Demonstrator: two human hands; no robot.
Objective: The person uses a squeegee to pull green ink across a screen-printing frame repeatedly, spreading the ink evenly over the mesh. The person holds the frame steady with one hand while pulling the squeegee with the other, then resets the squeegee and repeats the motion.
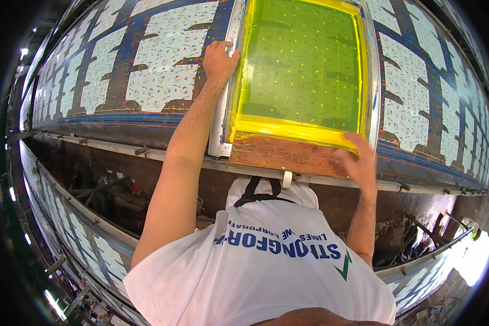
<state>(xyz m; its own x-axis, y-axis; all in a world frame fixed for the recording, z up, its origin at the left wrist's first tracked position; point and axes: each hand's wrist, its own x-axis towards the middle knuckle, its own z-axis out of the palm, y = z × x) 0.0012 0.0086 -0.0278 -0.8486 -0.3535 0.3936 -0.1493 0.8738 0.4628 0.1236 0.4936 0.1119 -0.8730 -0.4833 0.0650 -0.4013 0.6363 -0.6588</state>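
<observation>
A screen printing frame [371, 81] with pale metal sides lies across the long table in front of me. Yellow-green mesh [304, 65] fills it, bordered by bright yellow, and small printed motifs show through. My left hand [220, 61] grips the frame's left side, fingers curled over the rail. Along the near end of the mesh rests a wooden squeegee board [288, 155], its lower edge toward me. My right hand [359, 160] is over the board's right end, blurred by motion, its fingers looking apart. Whether it touches the wood I cannot tell.
White printed fabric panels [165, 54] lie in rows on the dark blue table, left and right of the frame. A metal rail [108, 145] with small stops runs along the near edge. Another table with panels [92, 239] stands behind me. A white roller-like piece [287, 179] sits below the board.
</observation>
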